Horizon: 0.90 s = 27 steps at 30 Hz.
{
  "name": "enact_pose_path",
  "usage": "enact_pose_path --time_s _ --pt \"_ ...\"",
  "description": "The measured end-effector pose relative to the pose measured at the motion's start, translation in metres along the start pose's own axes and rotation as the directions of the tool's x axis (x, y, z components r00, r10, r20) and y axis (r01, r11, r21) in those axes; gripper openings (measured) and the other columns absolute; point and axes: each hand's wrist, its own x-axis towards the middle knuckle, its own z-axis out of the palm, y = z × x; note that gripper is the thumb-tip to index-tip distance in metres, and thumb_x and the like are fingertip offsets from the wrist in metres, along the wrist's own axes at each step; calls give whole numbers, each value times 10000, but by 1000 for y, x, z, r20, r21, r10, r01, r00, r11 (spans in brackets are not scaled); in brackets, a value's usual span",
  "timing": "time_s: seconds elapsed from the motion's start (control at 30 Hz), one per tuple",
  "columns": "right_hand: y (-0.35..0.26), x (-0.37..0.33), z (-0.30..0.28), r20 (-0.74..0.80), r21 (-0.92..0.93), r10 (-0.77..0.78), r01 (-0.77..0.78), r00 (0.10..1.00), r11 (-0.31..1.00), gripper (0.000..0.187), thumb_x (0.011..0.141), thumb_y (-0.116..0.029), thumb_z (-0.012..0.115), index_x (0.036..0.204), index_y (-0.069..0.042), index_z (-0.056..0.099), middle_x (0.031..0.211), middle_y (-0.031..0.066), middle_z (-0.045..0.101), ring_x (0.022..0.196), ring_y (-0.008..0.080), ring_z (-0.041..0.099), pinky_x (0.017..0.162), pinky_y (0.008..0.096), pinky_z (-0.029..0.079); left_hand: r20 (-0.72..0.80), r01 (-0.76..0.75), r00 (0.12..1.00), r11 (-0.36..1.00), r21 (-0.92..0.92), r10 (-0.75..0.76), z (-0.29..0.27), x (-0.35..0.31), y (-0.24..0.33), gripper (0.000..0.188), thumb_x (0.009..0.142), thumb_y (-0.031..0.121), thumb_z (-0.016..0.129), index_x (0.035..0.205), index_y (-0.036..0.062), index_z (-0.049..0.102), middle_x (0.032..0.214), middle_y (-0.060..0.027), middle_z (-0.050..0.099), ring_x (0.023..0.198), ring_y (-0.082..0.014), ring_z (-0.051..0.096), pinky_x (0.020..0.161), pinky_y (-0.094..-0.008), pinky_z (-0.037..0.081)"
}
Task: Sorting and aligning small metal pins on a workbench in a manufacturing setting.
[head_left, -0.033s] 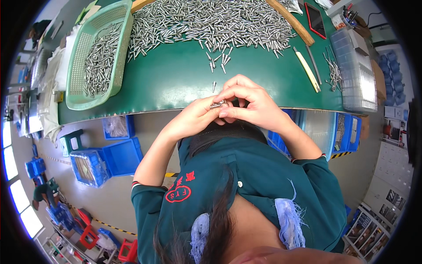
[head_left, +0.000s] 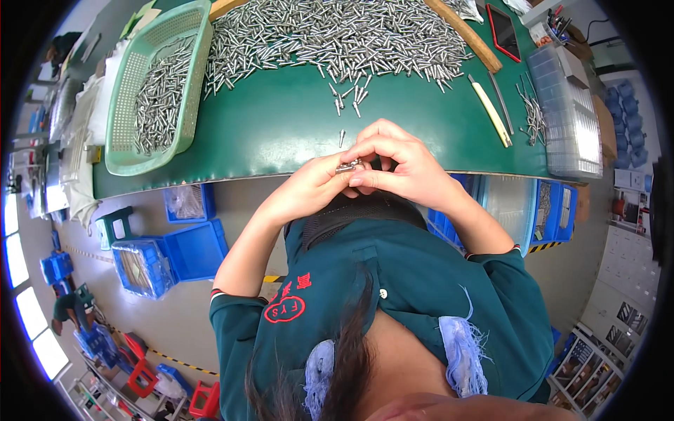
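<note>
Green spreads across the one worktable [head_left: 267, 133], where two bare hands meet at the near edge. From where I stand, the left hand [head_left: 316, 184] is closed on at least one small metal piece [head_left: 346, 168]; the right hand's [head_left: 404, 165] thumb and fingertips come together against it, though I cannot tell whether they grip. One lone metal pin [head_left: 342, 138] lies just beyond the hands, and a small cluster [head_left: 357, 98], too overlapped to count surely, sits near the big heap [head_left: 337, 38], which is past counting. Many more fill one pale green basket [head_left: 115, 140] at left. Two wooden bars flank the heap, the right one [head_left: 467, 35] beside one red-edged device [head_left: 503, 34], one yellow-handled cutter [head_left: 490, 112] and one thin rod [head_left: 501, 103].
</note>
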Motion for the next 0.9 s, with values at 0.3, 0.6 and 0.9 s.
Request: enact_pose_path --time_s 0.3,0.6,0.9 --pt "2 0 0 10 -49 -74 74 997 996 165 784 -74 693 938 -28 656 888 31 569 748 89 561 634 225 447 6 -28 1000 984 178 27 0 1 1 229 956 131 434 1109 -10 528 894 -89 637 839 -133 609 767 -283 502" --pt "25 4 -1 234 958 266 -269 935 102 205 916 -213 564 1009 -30 569 870 39 599 705 72 560 576 194 465 -21 -5 1000 997 -78 4 5 -2 14 177 893 90 559 1033 -18 555 890 -73 647 854 -122 626 763 -260 499" --pt "17 5 -4 319 939 296 -257 900 -228 171 928 -196 521 984 -40 563 969 83 599 817 129 588 697 267 530 -367 56 918 868 493 149 -11 -5 18 135 855 86 600 979 33 600 832 -59 643 697 -114 606 638 -247 485"
